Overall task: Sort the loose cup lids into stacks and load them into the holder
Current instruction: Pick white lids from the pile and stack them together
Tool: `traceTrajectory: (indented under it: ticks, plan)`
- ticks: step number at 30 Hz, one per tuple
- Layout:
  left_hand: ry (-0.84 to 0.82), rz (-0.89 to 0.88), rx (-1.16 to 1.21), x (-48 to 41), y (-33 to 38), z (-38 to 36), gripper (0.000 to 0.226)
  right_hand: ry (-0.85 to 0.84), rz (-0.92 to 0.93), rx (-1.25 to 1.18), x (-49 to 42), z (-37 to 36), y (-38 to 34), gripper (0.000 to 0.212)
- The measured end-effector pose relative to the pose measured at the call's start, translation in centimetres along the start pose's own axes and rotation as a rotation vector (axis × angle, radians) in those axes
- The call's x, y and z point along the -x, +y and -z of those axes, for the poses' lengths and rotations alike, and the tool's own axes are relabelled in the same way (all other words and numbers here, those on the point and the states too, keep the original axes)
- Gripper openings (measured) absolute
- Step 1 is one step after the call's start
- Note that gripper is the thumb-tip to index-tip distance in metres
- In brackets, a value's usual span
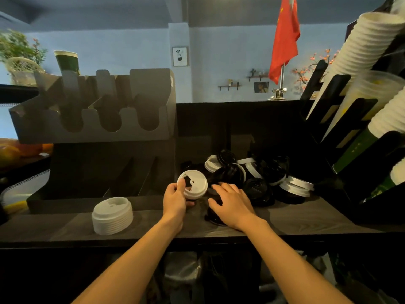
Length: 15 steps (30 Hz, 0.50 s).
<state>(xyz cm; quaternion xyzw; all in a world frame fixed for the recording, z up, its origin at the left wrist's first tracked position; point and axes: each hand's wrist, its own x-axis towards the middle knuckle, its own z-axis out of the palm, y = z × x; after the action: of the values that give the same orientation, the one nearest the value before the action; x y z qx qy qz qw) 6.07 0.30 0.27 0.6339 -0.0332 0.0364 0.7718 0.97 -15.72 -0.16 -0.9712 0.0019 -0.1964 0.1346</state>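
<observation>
My left hand (175,199) holds a white cup lid (194,183) tilted up, thumb on its top. My right hand (232,204) rests with spread fingers on a low stack of black lids (215,217) on the counter. Behind them lies a loose pile of black lids (256,189) and white lids (295,186). A stack of white lids (112,215) stands at the left on the counter. The dark holder (92,172) with slanted slots sits behind that stack.
A grey cardboard cup rack (92,126) with a green cup sits on top of the holder. Sleeves of white and green paper cups (372,84) lean in a black rack at the right. The wooden counter edge (197,240) runs across the front.
</observation>
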Motion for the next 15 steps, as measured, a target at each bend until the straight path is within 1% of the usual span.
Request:
traceTrajectory:
  ticks: [3,7,10,12,15]
  plan:
    - [-0.021,0.001,-0.018,0.12,0.03,-0.04,0.03,-0.07,-0.04,0.024,-0.02,0.01,-0.05,0.059]
    - [-0.037,0.002,-0.015,0.2,0.15,-0.05,0.031,0.005,-0.031,0.044,0.17,0.12,-0.07,0.048]
    - [-0.048,0.005,-0.033,0.24,0.15,-0.01,0.03,0.105,-0.008,0.045,0.32,0.35,-0.11,0.034]
    - [-0.068,0.009,-0.043,0.34,0.19,-0.07,0.028,0.161,0.001,0.031,0.4,0.63,-0.19,0.029]
    - [-0.097,0.013,-0.062,0.48,0.37,-0.13,0.025,0.099,-0.012,-0.018,0.52,0.88,-0.29,0.028]
